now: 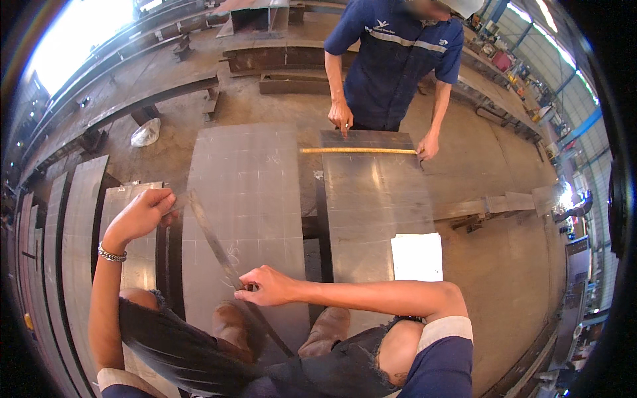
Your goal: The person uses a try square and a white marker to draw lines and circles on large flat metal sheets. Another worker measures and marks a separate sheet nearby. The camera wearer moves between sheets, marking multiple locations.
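A long, narrow steel square (211, 240) slants across the marked steel plate (249, 172) between my legs. My left hand (154, 207) is closed at its far end, beyond the plate's left edge, with fingertips pinching what looks like the short arm. Farther down the long arm, my right hand (269, 286) grips the blade between thumb and fingers. Thin light lines and chalk marks cover the plate. My boots (231, 326) rest on its near part, and the square's near end passes between them.
Across from me a co-worker (401, 66) stretches a yellow tape measure (361, 150) over a second steel plate (361, 205). White paper sheets (417, 257) lie on that plate's near right. More long plates (79, 212) stand at left. Steel beams (279, 56) lie behind; a plastic bag (146, 132) is on the floor.
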A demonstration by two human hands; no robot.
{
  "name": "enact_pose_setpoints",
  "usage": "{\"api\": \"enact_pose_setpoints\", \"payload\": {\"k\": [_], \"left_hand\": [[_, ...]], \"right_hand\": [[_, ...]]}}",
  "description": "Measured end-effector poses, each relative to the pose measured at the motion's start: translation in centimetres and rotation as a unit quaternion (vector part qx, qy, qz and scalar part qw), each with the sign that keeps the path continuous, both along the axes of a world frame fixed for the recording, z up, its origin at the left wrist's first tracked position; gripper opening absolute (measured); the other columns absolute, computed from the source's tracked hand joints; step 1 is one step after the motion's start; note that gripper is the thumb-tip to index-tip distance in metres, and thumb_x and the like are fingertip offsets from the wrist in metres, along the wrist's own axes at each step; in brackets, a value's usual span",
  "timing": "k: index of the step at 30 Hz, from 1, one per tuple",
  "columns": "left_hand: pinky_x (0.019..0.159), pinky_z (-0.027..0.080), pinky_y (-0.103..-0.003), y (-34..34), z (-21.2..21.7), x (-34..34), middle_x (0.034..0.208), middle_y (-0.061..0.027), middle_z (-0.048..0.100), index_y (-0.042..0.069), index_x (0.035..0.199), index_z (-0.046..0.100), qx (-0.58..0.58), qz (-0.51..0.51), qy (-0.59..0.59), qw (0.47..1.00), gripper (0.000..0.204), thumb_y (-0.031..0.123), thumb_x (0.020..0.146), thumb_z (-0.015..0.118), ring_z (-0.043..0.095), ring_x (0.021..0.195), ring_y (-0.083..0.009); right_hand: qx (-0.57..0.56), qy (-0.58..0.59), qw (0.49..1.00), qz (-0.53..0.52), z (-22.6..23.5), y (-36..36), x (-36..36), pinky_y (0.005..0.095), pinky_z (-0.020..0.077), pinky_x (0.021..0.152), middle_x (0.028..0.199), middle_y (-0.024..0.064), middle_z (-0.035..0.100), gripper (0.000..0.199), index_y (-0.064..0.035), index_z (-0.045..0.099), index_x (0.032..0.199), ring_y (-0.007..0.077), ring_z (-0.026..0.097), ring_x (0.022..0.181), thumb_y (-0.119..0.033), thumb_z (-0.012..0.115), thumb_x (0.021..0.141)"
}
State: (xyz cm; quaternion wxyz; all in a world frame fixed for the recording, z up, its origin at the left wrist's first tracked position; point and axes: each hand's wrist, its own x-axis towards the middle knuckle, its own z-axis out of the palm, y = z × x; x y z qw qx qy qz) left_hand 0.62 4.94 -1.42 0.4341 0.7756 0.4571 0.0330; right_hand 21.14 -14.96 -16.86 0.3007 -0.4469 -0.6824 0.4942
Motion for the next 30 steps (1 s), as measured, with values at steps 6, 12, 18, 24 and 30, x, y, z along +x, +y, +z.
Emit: {"api": "enact_pose_setpoints", "payload": {"k": [6,12,18,24,30], "left_hand": [[0.063,0.045,-0.031,-1.2,1.0,0.5,0.066,-0.0042,0.058,-0.003,0.080,0.057,0.012,-0.046,0.026,0.999,0.032,0.020,0.101,0.048,0.054,0.063,-0.0125],[0.065,0.046,-0.031,-1.1,0.9,-0.1,0.066,-0.0045,0.058,-0.003,0.082,0.058,0.006,-0.062,0.020,0.998,0.031,0.018,0.101,0.048,0.055,0.065,-0.0138],[0.065,0.046,-0.031,-1.0,0.6,0.2,0.067,-0.0048,0.060,-0.003,0.084,0.060,0.009,-0.068,0.035,0.997,0.032,0.020,0.102,0.047,0.057,0.065,-0.0137],[0.065,0.046,-0.031,-1.2,1.1,0.4,0.068,-0.0052,0.061,-0.003,0.083,0.060,0.011,-0.075,0.050,0.996,0.032,0.020,0.102,0.047,0.058,0.064,-0.0138],[0.064,0.047,-0.032,-1.0,0.5,0.4,0.067,-0.0054,0.061,-0.003,0.083,0.060,0.003,-0.071,0.051,0.996,0.032,0.020,0.102,0.047,0.058,0.064,-0.0140]], "right_hand": [[-0.005,-0.019,1.000,0.010,-1.3,0.0,0.2,0.0426,0.0473,0.064,0.078,0.0186,0.067,0.029,-0.0004,0.069,0.089,0.0352,0.062,0.070,-0.030,0.067,0.087],[-0.040,-0.026,0.999,0.013,-1.5,0.1,0.4,0.0413,0.0468,0.065,0.078,0.0166,0.067,0.026,-0.0021,0.069,0.094,0.0325,0.063,0.070,-0.027,0.066,0.088],[-0.045,-0.019,0.999,0.004,-1.9,-0.1,0.3,0.0448,0.0501,0.067,0.080,0.0205,0.068,0.027,-0.0003,0.069,0.090,0.0374,0.067,0.074,-0.026,0.067,0.084],[-0.045,-0.024,0.999,0.017,-2.0,0.0,0.3,0.0393,0.0503,0.070,0.081,0.0160,0.069,0.024,-0.0019,0.070,0.096,0.0309,0.067,0.075,-0.024,0.066,0.087],[-0.044,-0.026,0.999,0.014,-2.0,-0.1,0.5,0.0402,0.0505,0.070,0.081,0.0163,0.070,0.023,-0.0021,0.070,0.095,0.0319,0.067,0.076,-0.023,0.067,0.087]]}}
